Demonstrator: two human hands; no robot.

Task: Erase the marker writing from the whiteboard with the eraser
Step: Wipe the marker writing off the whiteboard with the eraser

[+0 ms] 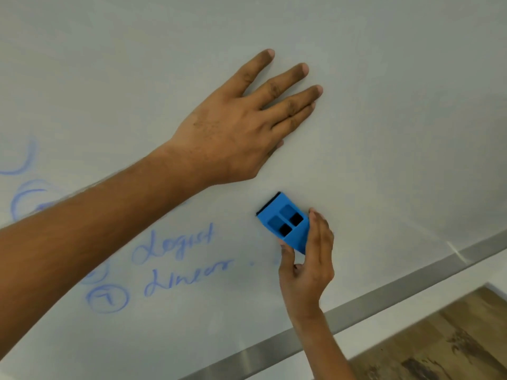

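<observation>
The whiteboard fills most of the view. Blue marker writing runs across its lower left: two handwritten words, a circled number and smudged circles further left. My left hand lies flat on the board above the writing, fingers spread, with its forearm crossing over part of the marks. My right hand holds a blue plastic eraser pressed to the board just right of the words, thumb and fingers gripping its lower end. The board around and above the eraser looks wiped.
A grey metal frame runs diagonally along the board's lower edge. Below it, at the bottom right, is a wood-patterned floor.
</observation>
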